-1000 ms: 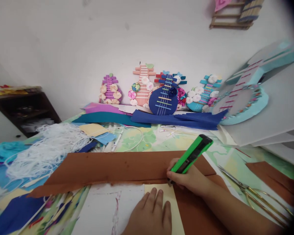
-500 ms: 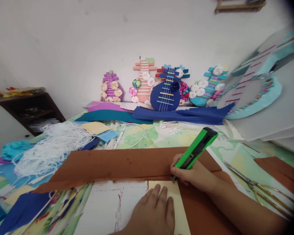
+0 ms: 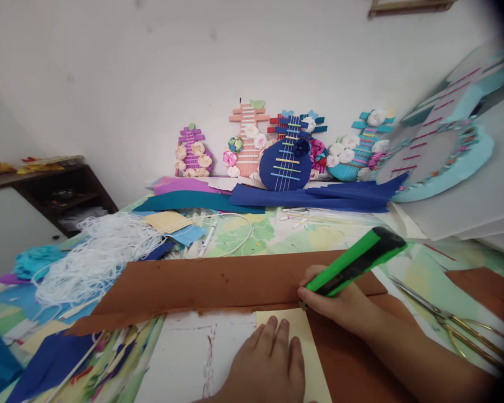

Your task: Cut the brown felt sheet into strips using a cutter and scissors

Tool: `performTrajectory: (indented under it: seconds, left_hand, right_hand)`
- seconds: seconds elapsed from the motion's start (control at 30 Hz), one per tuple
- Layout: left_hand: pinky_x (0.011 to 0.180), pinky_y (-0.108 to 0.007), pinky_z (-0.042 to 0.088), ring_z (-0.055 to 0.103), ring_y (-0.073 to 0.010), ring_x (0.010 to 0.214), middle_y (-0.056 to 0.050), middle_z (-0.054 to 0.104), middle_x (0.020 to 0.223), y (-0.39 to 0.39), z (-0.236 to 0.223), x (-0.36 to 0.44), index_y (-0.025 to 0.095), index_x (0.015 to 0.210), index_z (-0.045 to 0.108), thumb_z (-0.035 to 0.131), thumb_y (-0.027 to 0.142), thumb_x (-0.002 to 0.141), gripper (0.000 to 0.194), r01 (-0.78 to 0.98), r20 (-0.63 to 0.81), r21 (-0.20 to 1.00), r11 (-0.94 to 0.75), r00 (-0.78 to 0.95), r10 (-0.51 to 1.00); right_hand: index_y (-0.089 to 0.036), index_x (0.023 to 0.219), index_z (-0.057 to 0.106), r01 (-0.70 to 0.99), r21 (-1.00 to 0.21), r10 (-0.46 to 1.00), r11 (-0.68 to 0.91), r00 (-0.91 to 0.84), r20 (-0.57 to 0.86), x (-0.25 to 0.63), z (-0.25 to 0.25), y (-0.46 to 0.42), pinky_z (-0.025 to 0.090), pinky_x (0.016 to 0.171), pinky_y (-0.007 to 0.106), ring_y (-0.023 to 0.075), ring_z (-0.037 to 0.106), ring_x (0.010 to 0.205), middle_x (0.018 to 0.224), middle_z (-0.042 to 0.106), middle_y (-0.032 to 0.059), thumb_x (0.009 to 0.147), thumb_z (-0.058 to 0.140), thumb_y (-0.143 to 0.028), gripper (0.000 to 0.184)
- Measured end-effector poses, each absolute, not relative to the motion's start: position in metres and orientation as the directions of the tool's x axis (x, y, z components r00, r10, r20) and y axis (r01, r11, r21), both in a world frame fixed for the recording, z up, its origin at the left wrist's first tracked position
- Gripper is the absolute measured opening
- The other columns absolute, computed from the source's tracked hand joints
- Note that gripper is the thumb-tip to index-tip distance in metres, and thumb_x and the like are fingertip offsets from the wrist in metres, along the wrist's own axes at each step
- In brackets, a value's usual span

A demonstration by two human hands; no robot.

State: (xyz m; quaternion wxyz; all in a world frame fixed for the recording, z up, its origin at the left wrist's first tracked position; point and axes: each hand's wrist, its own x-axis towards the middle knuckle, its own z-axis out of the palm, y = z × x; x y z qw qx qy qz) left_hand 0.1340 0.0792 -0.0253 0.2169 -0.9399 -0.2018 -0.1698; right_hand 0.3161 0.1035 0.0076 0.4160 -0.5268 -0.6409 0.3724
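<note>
My right hand (image 3: 334, 299) grips a green and black box cutter (image 3: 353, 266), its tip down at the top right corner of a pale yellow paper sheet (image 3: 313, 347). Flat on that sheet lies my left hand (image 3: 269, 364), fingers stretched out. Beneath and to the left is a white board (image 3: 176, 352) with dark smudged marks. A brown paper sheet (image 3: 193, 280) reaches across behind both hands, and more brown paper (image 3: 344, 358) spreads to the right of the yellow sheet. The blade's contact point is too small to make out.
Gold-handled scissors (image 3: 449, 319) lie at the right beside a brown scrap (image 3: 483, 288). White cord (image 3: 105, 252) is heaped at the left, near blue paper (image 3: 50, 361). Decorated paper lutes (image 3: 285, 165) lean against the wall behind folded blue paper (image 3: 319, 197).
The box cutter's back end has tipped lower and to the right, and its tip has shifted slightly right along the brown paper's edge. My left hand stays flat on the yellow sheet.
</note>
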Motion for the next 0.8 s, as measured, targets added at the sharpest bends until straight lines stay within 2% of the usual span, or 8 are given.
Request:
performTrajectory:
  seconds: [0.07,0.13,0.3,0.53,0.6,0.7,0.8]
  left_hand:
    - [0.06,-0.029,0.045,0.058,-0.0247,0.083,-0.012,0.062,0.092,0.078,-0.026,0.136,0.012,0.092,0.057,0.039,0.035,0.083,0.03,0.504,0.462,-0.329,-0.799,0.824,0.329]
    - [0.064,-0.03,0.044,0.057,-0.0244,0.085,-0.01,0.061,0.096,0.078,-0.022,0.137,0.014,0.096,0.056,0.041,0.029,0.082,0.025,0.511,0.445,-0.329,-0.794,0.826,0.347]
    - [0.064,-0.035,0.044,0.056,-0.0273,0.082,-0.012,0.055,0.108,0.082,-0.009,0.136,0.016,0.105,0.052,0.039,0.035,0.081,0.034,0.407,0.296,-0.333,-0.85,0.901,0.316]
    - [0.071,-0.037,0.041,0.051,-0.0281,0.091,-0.011,0.046,0.12,0.087,-0.015,0.133,0.018,0.116,0.044,0.039,0.027,0.082,0.036,0.388,0.228,-0.304,-0.87,0.916,0.329]
    - [0.071,-0.038,0.041,0.051,-0.0287,0.091,-0.011,0.046,0.12,0.086,-0.014,0.134,0.018,0.116,0.045,0.037,0.034,0.083,0.037,0.402,0.221,-0.282,-0.871,0.911,0.349]
    - [0.07,-0.041,0.041,0.05,-0.0313,0.091,-0.013,0.047,0.118,0.084,-0.01,0.137,0.017,0.114,0.047,0.033,0.052,0.081,0.05,0.418,0.193,-0.225,-0.88,0.905,0.38]
    - [0.068,-0.043,0.041,0.05,-0.0332,0.089,-0.015,0.049,0.115,0.085,-0.007,0.139,0.016,0.111,0.05,0.035,0.058,0.077,0.056,0.426,0.162,-0.188,-0.885,0.902,0.4]
  right_hand:
    - [-0.018,0.065,0.05,0.403,-0.891,0.978,0.207,-0.099,0.182,0.316,0.007,0.104,0.042,0.053,0.021,0.0114,0.052,0.058,0.062,0.054,-0.0009,0.069,0.055,-0.028,0.012]
    - [-0.018,0.065,0.051,0.421,-0.882,0.977,0.212,-0.102,0.187,0.317,0.007,0.104,0.042,0.053,0.022,0.0115,0.052,0.058,0.062,0.055,-0.0009,0.07,0.054,-0.029,0.013]
    - [-0.017,0.065,0.05,0.41,-0.889,0.979,0.202,-0.117,0.168,0.32,0.008,0.105,0.042,0.054,0.022,0.0114,0.052,0.058,0.061,0.053,-0.0018,0.07,0.055,-0.028,0.012]
    - [-0.018,0.071,0.053,0.383,-0.91,0.983,0.158,-0.149,0.109,0.322,0.007,0.107,0.044,0.056,0.022,0.012,0.054,0.062,0.065,0.056,-0.0015,0.068,0.058,-0.031,0.015]
    - [-0.018,0.072,0.053,0.383,-0.91,0.98,0.158,-0.172,0.098,0.323,0.006,0.108,0.045,0.058,0.023,0.0124,0.054,0.064,0.067,0.057,-0.0008,0.067,0.059,-0.032,0.016]
    - [-0.017,0.071,0.055,0.402,-0.893,0.964,0.201,-0.245,0.107,0.324,0.004,0.109,0.045,0.061,0.024,0.0131,0.054,0.066,0.069,0.058,0.0,0.066,0.061,-0.032,0.016]
    - [-0.017,0.071,0.056,0.391,-0.891,0.953,0.231,-0.275,0.126,0.325,0.003,0.109,0.045,0.061,0.024,0.0131,0.055,0.067,0.069,0.058,0.0001,0.066,0.062,-0.032,0.017]
